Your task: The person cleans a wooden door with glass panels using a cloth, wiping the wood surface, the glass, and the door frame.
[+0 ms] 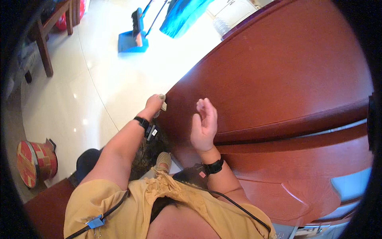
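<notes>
My left hand (154, 103) is closed around a small pale thing (163, 105), perhaps a folded cloth or tissue; its kind is too small to tell. It is at the near left end of a large reddish-brown wooden tabletop (262, 77), beside the edge. Above the near part of that wood is my right hand (204, 124), its fingers slightly bent and thumb apart, with nothing visible in it. Whether it touches the wood cannot be told. Each wrist wears a black band with a small device.
A blue dustpan (129, 41) with a brush stands on the pale tiled floor (89, 98), near a bright blue bag-like thing (185, 16). A red and tan drum-shaped stool (38, 162) is at left, a wooden-legged piece of furniture (44, 47) behind. More reddish-brown wooden furniture (268, 191) lies to my right.
</notes>
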Action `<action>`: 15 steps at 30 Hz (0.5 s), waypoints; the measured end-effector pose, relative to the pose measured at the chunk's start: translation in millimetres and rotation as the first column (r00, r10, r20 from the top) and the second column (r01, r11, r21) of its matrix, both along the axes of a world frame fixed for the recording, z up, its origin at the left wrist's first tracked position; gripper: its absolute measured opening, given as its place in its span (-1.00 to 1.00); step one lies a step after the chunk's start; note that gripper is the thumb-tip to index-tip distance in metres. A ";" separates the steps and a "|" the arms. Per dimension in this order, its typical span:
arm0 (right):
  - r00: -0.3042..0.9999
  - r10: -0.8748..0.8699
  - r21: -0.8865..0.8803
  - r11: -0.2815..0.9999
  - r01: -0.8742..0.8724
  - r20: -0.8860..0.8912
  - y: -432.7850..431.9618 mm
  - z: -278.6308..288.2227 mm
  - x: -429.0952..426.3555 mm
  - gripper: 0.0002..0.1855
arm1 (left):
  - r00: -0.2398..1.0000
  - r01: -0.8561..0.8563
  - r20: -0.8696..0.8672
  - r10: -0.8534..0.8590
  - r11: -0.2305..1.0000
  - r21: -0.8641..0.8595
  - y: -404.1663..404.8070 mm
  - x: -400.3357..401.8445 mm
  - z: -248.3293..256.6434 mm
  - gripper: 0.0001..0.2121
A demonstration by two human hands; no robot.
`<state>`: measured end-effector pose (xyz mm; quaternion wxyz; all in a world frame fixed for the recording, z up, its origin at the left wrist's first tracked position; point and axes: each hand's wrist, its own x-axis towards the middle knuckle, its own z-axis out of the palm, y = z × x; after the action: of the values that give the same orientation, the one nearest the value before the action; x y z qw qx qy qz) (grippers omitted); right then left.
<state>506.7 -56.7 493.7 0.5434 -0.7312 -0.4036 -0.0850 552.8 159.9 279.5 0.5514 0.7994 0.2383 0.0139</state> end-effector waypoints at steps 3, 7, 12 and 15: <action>0.998 -0.025 -0.011 1.000 0.026 0.065 2.5 6.4 -1.9 -0.50 | 0.747 -0.344 0.258 0.613 0.688 -0.639 -9.0 7.7 23.0 -0.71; 0.999 -0.029 0.038 0.999 0.029 -0.014 -7.0 -1.7 -0.2 -0.54 | 0.641 -0.156 0.550 0.536 0.792 -0.590 -17.8 -11.0 215.7 -0.67; 1.000 -0.009 -0.038 0.999 0.008 -0.025 -17.9 0.8 2.2 -0.52 | 0.143 -0.127 0.982 0.128 0.986 -0.110 -30.9 -14.4 396.3 -0.60; 1.000 0.009 -0.052 0.999 -0.008 0.007 -21.2 5.7 -0.8 -0.47 | -0.123 -0.327 0.990 -0.075 0.945 0.030 -69.3 -12.7 489.5 -0.62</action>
<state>505.8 -78.0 499.4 0.5231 -0.7431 -0.4106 -0.0747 540.2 90.6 769.0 0.4252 0.5590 -0.1794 0.6888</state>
